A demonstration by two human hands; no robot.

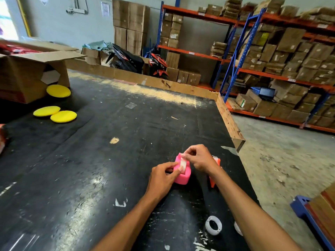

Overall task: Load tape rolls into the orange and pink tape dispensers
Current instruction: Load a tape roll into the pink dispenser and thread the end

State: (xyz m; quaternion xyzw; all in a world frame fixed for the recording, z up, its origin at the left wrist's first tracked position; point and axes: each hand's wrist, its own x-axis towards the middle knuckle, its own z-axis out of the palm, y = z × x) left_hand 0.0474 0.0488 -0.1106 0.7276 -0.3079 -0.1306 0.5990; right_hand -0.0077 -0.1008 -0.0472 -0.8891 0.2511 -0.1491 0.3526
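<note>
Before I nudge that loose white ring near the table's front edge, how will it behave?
The white ring looks thin-walled and hollow, so probably light and quick to skid on the worn black table. It lies flat now, so it shouldn't roll unless tipped onto its edge. It sits close to the table's edge; a hard push might send it off.

**Two bare forearms, no sleeves in view**

Only the forearms and hands of the person were visible. Both arms were bare as far as the lower edge of the frame, and no sleeve or cuff covered them. The left hand [161, 178] wore no glove, and no ring or watch could be seen on it. The right hand [200, 158] was also ungloved, with a bare wrist. The fingernails looked short and plain, but the picture was too soft to tell more.
</note>
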